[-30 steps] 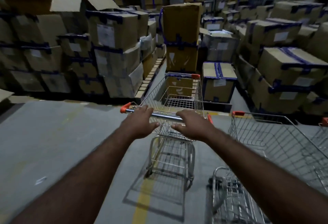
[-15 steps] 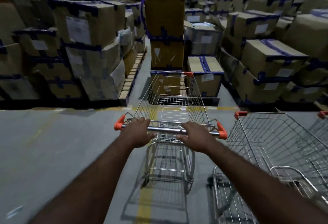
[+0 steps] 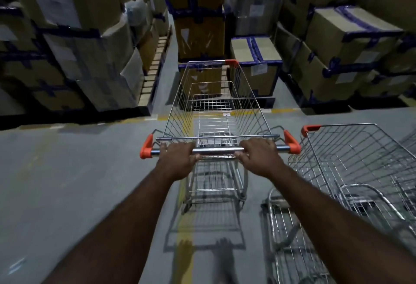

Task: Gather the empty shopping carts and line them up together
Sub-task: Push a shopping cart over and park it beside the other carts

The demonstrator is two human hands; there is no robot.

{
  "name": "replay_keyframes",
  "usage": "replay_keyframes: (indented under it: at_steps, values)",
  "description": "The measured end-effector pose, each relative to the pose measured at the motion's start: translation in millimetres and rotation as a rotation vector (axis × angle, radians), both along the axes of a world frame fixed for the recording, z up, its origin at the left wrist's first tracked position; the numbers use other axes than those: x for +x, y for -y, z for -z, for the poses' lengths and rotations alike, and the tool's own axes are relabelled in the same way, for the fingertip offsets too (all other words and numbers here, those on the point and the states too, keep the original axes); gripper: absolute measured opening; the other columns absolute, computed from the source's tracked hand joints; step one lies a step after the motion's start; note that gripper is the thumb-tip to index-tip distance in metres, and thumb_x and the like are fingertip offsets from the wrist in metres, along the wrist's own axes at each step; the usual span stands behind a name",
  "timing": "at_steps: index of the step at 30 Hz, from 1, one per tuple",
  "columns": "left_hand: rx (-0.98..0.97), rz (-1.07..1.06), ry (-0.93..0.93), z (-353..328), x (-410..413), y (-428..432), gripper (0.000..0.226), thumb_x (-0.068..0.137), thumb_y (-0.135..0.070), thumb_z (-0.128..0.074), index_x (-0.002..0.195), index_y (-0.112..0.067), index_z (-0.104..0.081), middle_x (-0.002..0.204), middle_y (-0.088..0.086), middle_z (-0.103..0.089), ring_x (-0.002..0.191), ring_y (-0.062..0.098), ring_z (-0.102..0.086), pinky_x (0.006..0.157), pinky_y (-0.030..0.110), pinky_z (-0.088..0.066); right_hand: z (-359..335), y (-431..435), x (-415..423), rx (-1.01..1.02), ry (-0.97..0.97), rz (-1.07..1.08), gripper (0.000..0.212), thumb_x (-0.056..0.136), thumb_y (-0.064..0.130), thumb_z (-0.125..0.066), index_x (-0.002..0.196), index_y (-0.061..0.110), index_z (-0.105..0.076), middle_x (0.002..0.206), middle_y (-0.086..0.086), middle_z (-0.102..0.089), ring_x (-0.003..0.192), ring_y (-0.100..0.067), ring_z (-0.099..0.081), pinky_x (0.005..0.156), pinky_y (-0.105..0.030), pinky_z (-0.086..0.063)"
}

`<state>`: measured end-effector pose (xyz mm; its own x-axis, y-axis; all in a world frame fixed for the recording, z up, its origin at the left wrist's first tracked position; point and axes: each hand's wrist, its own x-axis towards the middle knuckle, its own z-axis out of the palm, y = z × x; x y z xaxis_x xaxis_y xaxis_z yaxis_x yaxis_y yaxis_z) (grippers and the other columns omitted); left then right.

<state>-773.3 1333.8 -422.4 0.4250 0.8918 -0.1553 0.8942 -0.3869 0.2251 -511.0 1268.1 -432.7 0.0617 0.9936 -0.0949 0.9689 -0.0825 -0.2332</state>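
Both my hands are on the handle bar (image 3: 217, 150) of the empty shopping cart (image 3: 216, 112) right in front of me. My left grip (image 3: 177, 160) is wrapped over the bar toward its left end, just inside the orange end cap (image 3: 145, 147), fingers curled round the chrome. My right grip (image 3: 258, 156) is closed on the same bar toward the right, a bare stretch of tube showing between the two hands and another short stretch before the right orange cap (image 3: 291, 143). The basket runs straight away from my knuckles, nose pointing at the stacked cardboard boxes (image 3: 198, 34) with blue tape. The cart stands on the grey floor (image 3: 67, 171), over a yellow painted line (image 3: 184, 227) that passes beneath the frame. Just beside it, off my right forearm, sits a second cart (image 3: 351, 162), also empty, its orange corner near my cart's right cap but apart from it. More boxes are piled on a pallet (image 3: 153, 70) to the left.
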Motion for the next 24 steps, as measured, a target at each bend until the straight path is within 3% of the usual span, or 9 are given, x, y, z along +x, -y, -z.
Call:
replay_keyframes:
  at_steps: [3, 7, 10, 16, 20, 24]
  values:
    - [0.004, -0.018, -0.001, -2, 15, -10, 0.042, 0.103, -0.055, -0.039, 0.133, -0.03, -0.054, 0.128, 0.003, -0.063, 0.127, 0.028, -0.051, 0.118, 0.061, -0.018, 0, -9, 16, 0.041, -0.013, 0.073, 0.07, 0.085, 0.073, -0.029, 0.117, 0.021, -0.063, 0.116, -0.003, -0.064, 0.116, -0.026, -0.054, 0.112, -0.05, -0.027]
    - [0.014, -0.043, -0.02, 4, 23, -9, 0.048, 0.102, -0.061, -0.035, 0.129, -0.028, -0.056, 0.125, 0.005, -0.062, 0.123, 0.029, -0.052, 0.116, 0.061, -0.021, -10, -7, 17, 0.015, 0.016, 0.079, 0.051, 0.093, 0.068, -0.044, 0.102, 0.022, -0.064, 0.107, -0.003, -0.065, 0.11, -0.026, -0.057, 0.108, -0.047, -0.03]
    - [0.008, -0.049, -0.019, 5, 16, 2, 0.049, 0.101, -0.063, -0.034, 0.126, -0.028, -0.057, 0.124, 0.005, -0.063, 0.121, 0.029, -0.052, 0.113, 0.059, -0.025, -11, 5, 11, -0.025, 0.042, 0.062, 0.042, 0.094, 0.067, -0.045, 0.09, 0.026, -0.052, 0.1, -0.001, -0.061, 0.108, -0.027, -0.057, 0.107, -0.048, -0.03]
    - [-0.011, -0.04, -0.002, -1, -8, 45, 0.045, 0.101, -0.063, -0.036, 0.118, -0.028, -0.059, 0.123, 0.004, -0.062, 0.119, 0.031, -0.052, 0.108, 0.057, -0.03, -14, 41, -7, -0.066, 0.055, 0.03, 0.044, 0.095, 0.066, -0.045, 0.1, 0.024, -0.056, 0.101, -0.002, -0.06, 0.109, -0.027, -0.056, 0.109, -0.053, -0.027]
    - [-0.01, -0.011, 0.012, -1, -17, 75, 0.038, 0.102, -0.059, -0.039, 0.113, -0.029, -0.059, 0.12, 0.004, -0.063, 0.118, 0.03, -0.052, 0.107, 0.057, -0.029, -13, 70, -9, -0.047, 0.034, 0.017, 0.043, 0.094, 0.066, -0.047, 0.097, 0.024, -0.06, 0.092, 0.005, -0.059, 0.095, -0.022, -0.056, 0.106, -0.051, -0.028]
    - [-0.028, 0.022, 0.037, -3, -15, 97, 0.031, 0.102, -0.056, -0.043, 0.108, -0.03, -0.059, 0.119, 0.004, -0.065, 0.119, 0.03, -0.054, 0.105, 0.056, -0.029, -14, 101, 7, -0.051, -0.051, 0.011, 0.042, 0.094, 0.064, -0.051, 0.099, 0.024, -0.061, 0.085, 0.005, -0.06, 0.088, -0.021, -0.06, 0.093, -0.042, -0.042]
